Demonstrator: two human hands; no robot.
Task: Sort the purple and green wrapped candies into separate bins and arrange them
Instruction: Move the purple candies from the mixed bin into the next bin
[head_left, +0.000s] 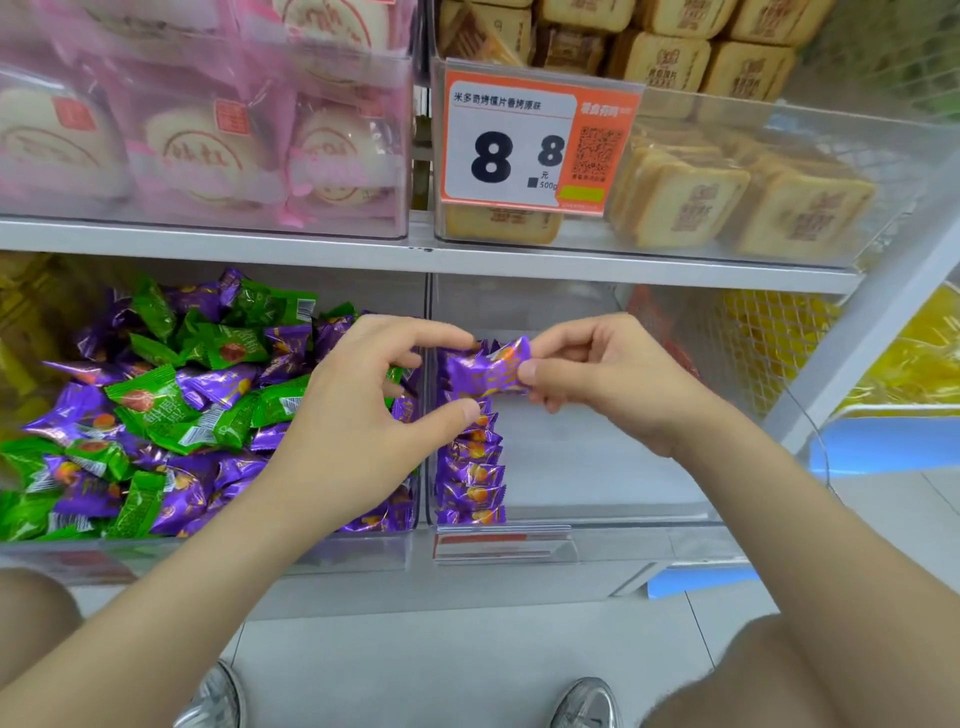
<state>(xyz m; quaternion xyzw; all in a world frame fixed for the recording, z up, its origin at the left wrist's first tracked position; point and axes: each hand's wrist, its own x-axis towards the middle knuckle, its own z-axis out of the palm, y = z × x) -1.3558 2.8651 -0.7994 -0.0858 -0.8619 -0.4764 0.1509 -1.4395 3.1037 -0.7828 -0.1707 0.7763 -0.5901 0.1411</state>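
You crouch before the lower shelf (311, 236), where two clear bins stand side by side. The left bin (260, 553), at 9 o'clock from your hands, holds a loose heap (156, 405) of purple and green candies mixed together, so I take it as the source. The right bin (597, 457), at 3 o'clock of it, is mostly bare. Only a row (470, 467) of purple candies stands on edge along its left wall, one behind the other (I think to save room and keep the faces in one direction).

Your left hand (353, 415) reaches over the wall between the bins, and your right hand (608, 379) meets it above the far end of the row. Between them is one purple candy (485, 371). The grip of each hand is a narrow pinch, thumb against fingers, each on its own end of the wrapper. Held so, the wrapper lies flat and turned like the row, ready, I judge, to go down at 12 o'clock of the last piece.
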